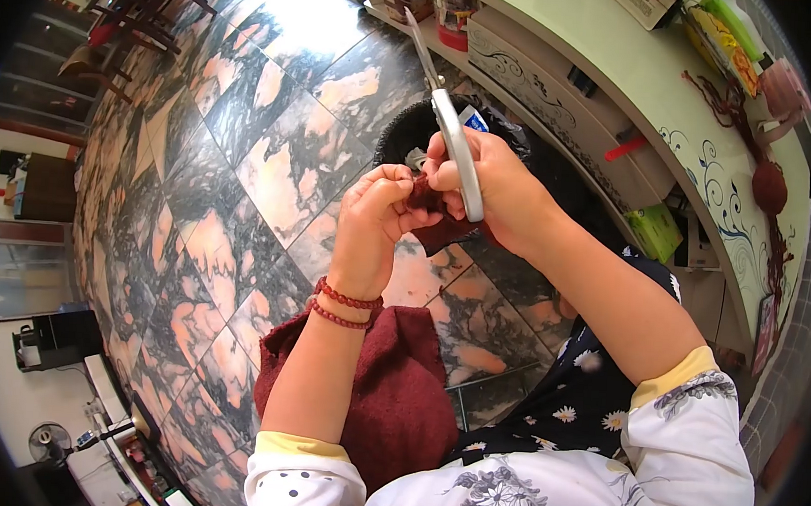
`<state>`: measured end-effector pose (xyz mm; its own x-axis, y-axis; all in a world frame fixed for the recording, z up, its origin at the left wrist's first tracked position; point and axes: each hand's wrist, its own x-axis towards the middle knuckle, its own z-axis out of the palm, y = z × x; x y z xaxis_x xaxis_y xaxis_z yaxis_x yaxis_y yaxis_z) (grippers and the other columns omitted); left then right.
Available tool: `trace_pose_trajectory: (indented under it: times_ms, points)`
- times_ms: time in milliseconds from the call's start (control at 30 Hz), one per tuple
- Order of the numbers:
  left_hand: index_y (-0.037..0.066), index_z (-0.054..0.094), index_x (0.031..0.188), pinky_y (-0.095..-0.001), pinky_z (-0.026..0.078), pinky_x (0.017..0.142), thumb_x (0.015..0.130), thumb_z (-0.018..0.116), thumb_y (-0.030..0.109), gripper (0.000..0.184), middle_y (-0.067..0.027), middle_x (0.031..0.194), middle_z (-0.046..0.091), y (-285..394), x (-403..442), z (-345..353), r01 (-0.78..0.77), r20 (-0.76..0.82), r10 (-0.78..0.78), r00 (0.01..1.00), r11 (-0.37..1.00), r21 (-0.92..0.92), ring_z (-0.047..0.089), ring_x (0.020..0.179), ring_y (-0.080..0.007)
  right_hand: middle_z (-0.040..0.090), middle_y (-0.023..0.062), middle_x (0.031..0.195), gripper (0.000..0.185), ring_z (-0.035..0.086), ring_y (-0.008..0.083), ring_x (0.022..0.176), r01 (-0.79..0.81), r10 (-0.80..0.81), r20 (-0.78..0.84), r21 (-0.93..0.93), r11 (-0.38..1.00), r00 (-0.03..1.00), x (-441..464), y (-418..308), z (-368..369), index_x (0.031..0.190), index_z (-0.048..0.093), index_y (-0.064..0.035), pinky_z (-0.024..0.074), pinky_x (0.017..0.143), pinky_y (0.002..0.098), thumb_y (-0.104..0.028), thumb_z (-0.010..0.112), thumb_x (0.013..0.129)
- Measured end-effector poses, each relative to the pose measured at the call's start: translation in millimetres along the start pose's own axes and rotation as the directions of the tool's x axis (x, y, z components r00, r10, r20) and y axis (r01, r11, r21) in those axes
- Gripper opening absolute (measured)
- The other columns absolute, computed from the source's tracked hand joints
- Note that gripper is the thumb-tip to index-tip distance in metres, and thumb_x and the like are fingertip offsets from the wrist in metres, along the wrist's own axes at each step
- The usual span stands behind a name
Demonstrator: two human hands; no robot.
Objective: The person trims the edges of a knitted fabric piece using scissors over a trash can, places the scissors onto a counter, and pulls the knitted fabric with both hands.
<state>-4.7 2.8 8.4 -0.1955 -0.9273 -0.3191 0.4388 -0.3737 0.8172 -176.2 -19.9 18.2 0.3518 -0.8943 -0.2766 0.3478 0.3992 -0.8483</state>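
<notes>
My left hand [376, 209], with two red bead bracelets at the wrist, pinches a small dark red fabric piece [424, 196]. My right hand [495, 189] meets it there, its thumb and finger at the piece's edge. That same hand also holds scissors [457, 144], seen edge-on, with a grey-white handle and the pointed blades aimed up and away. More dark red fabric [397, 375] lies over my lap. Below my hands stands a black bin [400, 135] with some litter inside. Fine detail between my fingertips is too small to make out.
A pale cabinet [572, 30] curves along the right, bearing packets [721, 40], a pink object [783, 91] and a dark red ball of yarn [769, 187]. A green box [653, 231] sits on its lower shelf. Wooden chairs [136, 8] stand far left on the marbled floor [213, 174].
</notes>
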Motion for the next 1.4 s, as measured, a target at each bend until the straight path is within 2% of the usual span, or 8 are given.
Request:
trace_pose_trajectory:
  times_ms: [167,367,467,567,767,1100,1267,1400]
  points:
    - [0.003,0.058,0.104,-0.034,0.059,0.081,0.093,0.055,0.015,0.016,-0.0041,0.093,0.062,-2.1,1.9,-12.4,0.006,0.068,0.002,0.998,0.993,-0.116,0.061,0.076,-0.0122,0.057,0.0021,0.081,0.024,0.051,0.0091,0.059,-0.032,0.033,-0.006,0.107,0.994,0.999,2.2,4.0,-6.9,0.099,0.052,-0.006,0.0419,0.055,0.0239,-0.002,0.063,0.078]
    - [0.004,0.059,0.107,-0.0313,0.057,0.08,0.095,0.058,0.014,0.016,-0.0017,0.097,0.06,3.2,-1.4,1.9,-0.021,0.05,0.014,0.999,0.989,0.147,0.06,0.078,-0.0095,0.055,0.0013,0.077,0.023,0.052,0.0096,0.06,-0.022,0.022,-0.002,0.116,0.993,1.0,2.9,5.6,-8.5,0.099,0.054,-0.0052,0.0429,0.054,0.0248,-0.005,0.066,0.08]
    - [0.006,0.06,0.106,-0.0251,0.054,0.074,0.094,0.061,0.012,0.013,0.0008,0.093,0.061,3.9,-3.2,9.1,-0.09,0.029,0.085,0.996,0.932,0.351,0.059,0.076,-0.0071,0.054,0.0015,0.075,0.022,0.053,0.0102,0.061,-0.013,0.015,-0.02,0.093,0.996,1.0,3.3,5.4,-9.2,0.099,0.055,-0.0049,0.0434,0.054,0.0252,-0.006,0.066,0.08]
    - [0.007,0.061,0.104,-0.0208,0.049,0.067,0.094,0.061,0.011,0.01,0.0031,0.086,0.06,2.4,-3.0,1.4,-0.044,0.013,0.043,0.999,0.865,0.5,0.057,0.071,-0.0053,0.055,0.0015,0.076,0.02,0.053,0.01,0.062,-0.003,0.006,-0.036,0.078,0.997,0.999,2.6,5.4,-10.4,0.098,0.055,-0.0052,0.0432,0.056,0.025,-0.006,0.066,0.08]
    - [0.006,0.062,0.102,-0.0199,0.048,0.061,0.094,0.064,0.013,0.01,0.0034,0.082,0.061,5.1,-0.7,-7.9,0.019,-0.006,-0.019,1.0,0.988,0.153,0.056,0.064,-0.0036,0.057,-0.0001,0.079,0.02,0.052,0.0075,0.062,0.09,-0.1,-0.117,-0.09,0.992,0.988,6.9,-2.7,-14.6,0.097,0.056,-0.0057,0.0423,0.055,0.0234,-0.009,0.068,0.082]
    - [0.007,0.062,0.104,-0.0224,0.05,0.062,0.095,0.063,0.011,0.01,0.0024,0.085,0.063,4.4,-1.9,-8.8,0.016,-0.074,-0.002,0.997,0.98,0.197,0.059,0.067,-0.0065,0.06,-0.0001,0.08,0.019,0.053,0.0058,0.06,0.041,-0.072,-0.109,-0.262,0.964,0.991,-0.3,-9.6,0.3,0.095,0.058,-0.0056,0.0417,0.053,0.0217,-0.01,0.071,0.081]
    - [0.007,0.065,0.102,-0.0193,0.047,0.057,0.095,0.065,0.016,0.012,0.0027,0.079,0.063,3.9,-1.5,-8.7,0.024,-0.134,0.007,0.991,0.975,0.223,0.058,0.062,-0.0045,0.06,-0.0009,0.079,0.019,0.052,0.0056,0.058,0.041,-0.059,-0.067,-0.245,0.969,0.996,4.5,-2.5,-6.1,0.094,0.058,-0.0057,0.0406,0.051,0.0218,-0.01,0.071,0.08]
    - [0.006,0.064,0.102,-0.0195,0.045,0.055,0.096,0.062,0.018,0.014,0.0017,0.081,0.063,5.7,-0.9,-14.6,0.057,-0.082,-0.048,0.995,0.992,0.115,0.057,0.062,-0.0056,0.059,-0.0009,0.077,0.019,0.053,0.0063,0.058,0.013,-0.02,-0.046,-0.158,0.987,0.999,8.3,0.0,-11.0,0.094,0.058,-0.0056,0.0404,0.051,0.0216,-0.01,0.071,0.081]
